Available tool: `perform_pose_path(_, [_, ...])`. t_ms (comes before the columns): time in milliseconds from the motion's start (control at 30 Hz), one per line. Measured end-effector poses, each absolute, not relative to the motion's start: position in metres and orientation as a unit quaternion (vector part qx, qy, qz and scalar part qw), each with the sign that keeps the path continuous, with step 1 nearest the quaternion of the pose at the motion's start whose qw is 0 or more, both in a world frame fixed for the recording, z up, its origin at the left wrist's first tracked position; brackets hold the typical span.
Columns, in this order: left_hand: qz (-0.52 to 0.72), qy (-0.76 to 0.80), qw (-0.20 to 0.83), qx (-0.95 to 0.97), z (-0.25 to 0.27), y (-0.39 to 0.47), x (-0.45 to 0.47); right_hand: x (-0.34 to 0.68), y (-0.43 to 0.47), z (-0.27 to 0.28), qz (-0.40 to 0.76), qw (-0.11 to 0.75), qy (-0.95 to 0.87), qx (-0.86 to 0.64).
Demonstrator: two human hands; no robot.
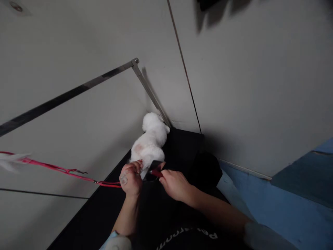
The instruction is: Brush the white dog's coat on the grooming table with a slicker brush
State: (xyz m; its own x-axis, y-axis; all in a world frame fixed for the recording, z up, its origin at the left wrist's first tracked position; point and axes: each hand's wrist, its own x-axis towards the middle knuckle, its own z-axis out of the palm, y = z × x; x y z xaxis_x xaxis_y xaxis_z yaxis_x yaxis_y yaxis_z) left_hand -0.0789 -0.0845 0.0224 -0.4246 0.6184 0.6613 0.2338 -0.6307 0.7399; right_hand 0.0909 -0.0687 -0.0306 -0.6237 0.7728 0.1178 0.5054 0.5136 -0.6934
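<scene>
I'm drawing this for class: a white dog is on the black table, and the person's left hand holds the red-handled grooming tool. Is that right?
Not quite: the head view shows the right hand holding the red-handled grooming tool, not the left hand. The white dog is on the black table, as you said.

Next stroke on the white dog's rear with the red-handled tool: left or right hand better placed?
Right, likely. The right hand already grips the red-handled tool, close to the white dog's rear. The left hand is curled at the rear, seemingly occupied there.
</scene>
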Motion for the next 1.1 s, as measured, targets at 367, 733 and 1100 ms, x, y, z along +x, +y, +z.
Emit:
perform_pose_path(367, [0.742,0.413,0.108,0.517,0.036,-0.111,-0.07,0.108,-0.103,-0.021,0.265,0.221,-0.857,-0.382])
perform_pose_path(733, [0.732,0.433,0.154,0.502,0.046,-0.114,-0.066,0.117,-0.113,-0.027,0.309,0.279,-0.819,-0.394])
perform_pose_path(1100, [0.683,0.503,0.165,0.504,0.035,-0.108,-0.076,0.117,-0.102,-0.015,0.292,0.25,-0.827,-0.411])
